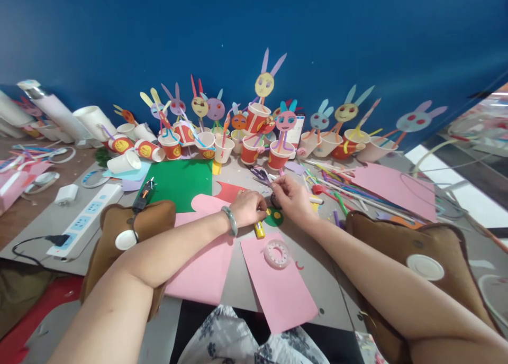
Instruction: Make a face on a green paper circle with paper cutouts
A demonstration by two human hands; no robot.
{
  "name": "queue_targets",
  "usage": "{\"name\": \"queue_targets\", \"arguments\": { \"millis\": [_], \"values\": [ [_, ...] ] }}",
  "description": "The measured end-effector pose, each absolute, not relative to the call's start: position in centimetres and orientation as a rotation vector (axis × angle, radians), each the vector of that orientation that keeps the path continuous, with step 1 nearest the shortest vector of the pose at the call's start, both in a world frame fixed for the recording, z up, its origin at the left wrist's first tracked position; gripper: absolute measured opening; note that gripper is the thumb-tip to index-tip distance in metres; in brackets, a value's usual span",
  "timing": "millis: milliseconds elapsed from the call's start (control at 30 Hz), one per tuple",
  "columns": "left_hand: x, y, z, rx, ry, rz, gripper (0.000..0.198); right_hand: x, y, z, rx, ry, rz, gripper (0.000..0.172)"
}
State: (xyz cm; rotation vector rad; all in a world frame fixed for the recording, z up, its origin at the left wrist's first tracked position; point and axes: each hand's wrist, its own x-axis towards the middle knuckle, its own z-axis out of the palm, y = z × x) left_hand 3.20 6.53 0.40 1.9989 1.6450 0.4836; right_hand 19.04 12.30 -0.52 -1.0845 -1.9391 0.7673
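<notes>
My left hand [251, 208], with a bangle on its wrist, is curled with fingertips together at the left edge of a green paper disc [273, 218] bearing yellow spots. What the fingers hold, if anything, is too small to make out. My right hand [292, 197] is closed in a pinch just above the disc. Its fingertips are by the dark scissors [262, 176], and a small dark round thing shows beneath them; I cannot tell what it grips. A yellow glue stick [259, 229] lies below my left hand. Nearer me, a clear tape roll [277, 254] rests on a pink sheet [283, 295].
Paper cups with rabbit-faced figures [259, 118] line the blue wall. At left are a green sheet [178, 181], a power strip [85, 221] and a brown cushion [129, 253]. On the right, another brown cushion [416, 242] sits near coloured sticks [357, 192].
</notes>
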Motion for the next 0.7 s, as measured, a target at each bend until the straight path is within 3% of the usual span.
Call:
{"name": "queue_targets", "arguments": {
  "millis": [300, 700],
  "values": [
    [3.22, 6.39, 0.72, 2.010, 1.653, 0.494, 0.014, 19.04, 11.90, -1.36, -1.107, -2.352, 0.250, 0.021],
    [3.22, 6.38, 0.96, 2.011, 1.671, 0.415, 0.016, 18.86, 11.62, -1.42, -1.212, -2.457, 0.217, 0.025]
  ]
}}
